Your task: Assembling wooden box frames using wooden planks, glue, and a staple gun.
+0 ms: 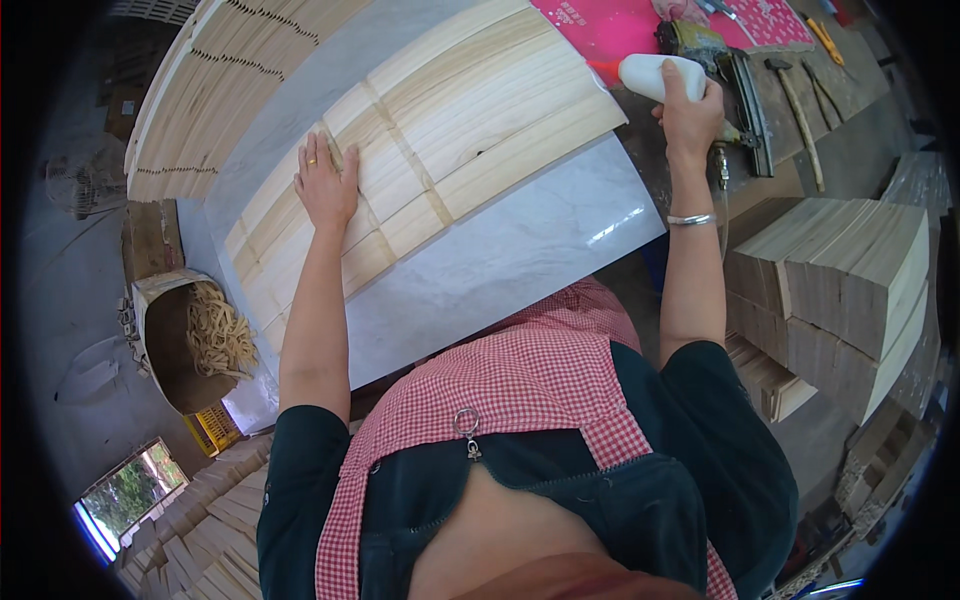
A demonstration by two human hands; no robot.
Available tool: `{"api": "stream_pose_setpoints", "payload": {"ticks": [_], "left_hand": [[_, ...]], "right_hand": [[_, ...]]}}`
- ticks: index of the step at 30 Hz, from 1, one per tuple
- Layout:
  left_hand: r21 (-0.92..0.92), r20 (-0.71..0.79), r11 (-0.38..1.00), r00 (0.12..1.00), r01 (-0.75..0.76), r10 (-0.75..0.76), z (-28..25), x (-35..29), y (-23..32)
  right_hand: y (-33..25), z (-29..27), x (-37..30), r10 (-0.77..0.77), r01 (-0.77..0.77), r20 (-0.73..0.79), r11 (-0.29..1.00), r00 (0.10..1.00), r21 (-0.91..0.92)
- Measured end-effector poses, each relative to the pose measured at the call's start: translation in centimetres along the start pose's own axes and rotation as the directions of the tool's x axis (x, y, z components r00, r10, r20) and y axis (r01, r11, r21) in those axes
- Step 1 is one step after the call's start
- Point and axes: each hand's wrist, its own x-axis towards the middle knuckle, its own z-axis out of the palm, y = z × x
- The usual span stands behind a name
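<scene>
A pale wooden panel (500,90) of side-by-side boards lies at a slant on a glossy grey marbled tabletop (480,270). Grooves run across its boards. My left hand (328,188) rests on the panel's left part, fingers stretched out and a ring on one of them. Beyond the panel's right end, my right hand (694,118) is wrapped round a white squeeze bottle (645,76). The bottle is tipped sideways, its red nozzle (604,70) pointing left at the panel's end edge. Whether anything flows from the nozzle cannot be made out.
Right of the bottle lie a nail gun (745,105), a hammer (797,120), pliers (822,95) and an orange-handled cutter (826,42). Stacked wooden boards (835,265) stand at the right, grooved boards (250,75) at the far left. A container (165,345) holds wooden strips (215,330).
</scene>
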Motion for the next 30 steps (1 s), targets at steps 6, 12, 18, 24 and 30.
{"api": "stream_pose_setpoints", "payload": {"ticks": [6, 12, 18, 24, 30], "left_hand": [[-0.003, 0.002, 1.000, 1.000, -0.001, 0.001, -0.2, -0.1, 0.1], [-0.003, -0.005, 1.000, 1.000, 0.002, -0.002, -0.1, -0.2, 0.0], [-0.013, 0.002, 1.000, 1.000, 0.003, -0.003, -0.3, -0.2, 0.3], [-0.013, 0.008, 1.000, 1.000, 0.005, -0.005, -0.5, -0.2, 0.4], [-0.017, 0.014, 1.000, 1.000, 0.009, -0.008, -0.8, -0.3, 0.7]], "right_hand": [[0.0, 2.3, 1.4, -0.019, 0.019, 0.011, 1.000, 1.000, -0.017], [0.3, 4.9, 3.0, -0.057, 0.057, 0.009, 0.998, 0.998, -0.039], [-0.5, 7.5, 4.5, -0.040, 0.041, 0.044, 0.999, 0.998, -0.028], [-1.1, 10.4, 5.8, -0.071, 0.072, 0.031, 0.997, 0.997, -0.039], [-0.4, 14.0, 8.5, -0.117, 0.120, 0.033, 0.987, 0.993, -0.106]]}}
